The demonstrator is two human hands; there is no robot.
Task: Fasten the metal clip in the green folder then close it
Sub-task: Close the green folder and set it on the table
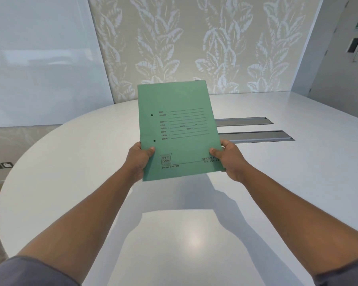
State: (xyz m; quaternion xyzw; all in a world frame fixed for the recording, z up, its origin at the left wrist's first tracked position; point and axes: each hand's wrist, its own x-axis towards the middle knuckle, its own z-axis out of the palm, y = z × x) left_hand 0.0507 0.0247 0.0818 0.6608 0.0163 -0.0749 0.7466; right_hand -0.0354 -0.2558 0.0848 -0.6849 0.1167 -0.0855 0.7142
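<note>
Left hand (140,162) and right hand (228,159) pinch the light, bendy green spring-file folder (178,129), thumbs over fingers, at its 7 and 5 o'clock corners.

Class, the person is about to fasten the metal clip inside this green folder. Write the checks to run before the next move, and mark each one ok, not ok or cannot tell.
1. Folder held securely: ok. The left hand and the right hand grip the bottom corners of the green folder.
2. Folder open for reaching the clip: not ok. It is closed, front cover facing the camera.
3. Metal clip's condition: cannot tell. It is hidden inside; only two punched holes show.
4. Surface to lay the folder on: ok. The white table is bare below the folder.
5. Folder resting on the table: not ok. It is held above the table.
</note>
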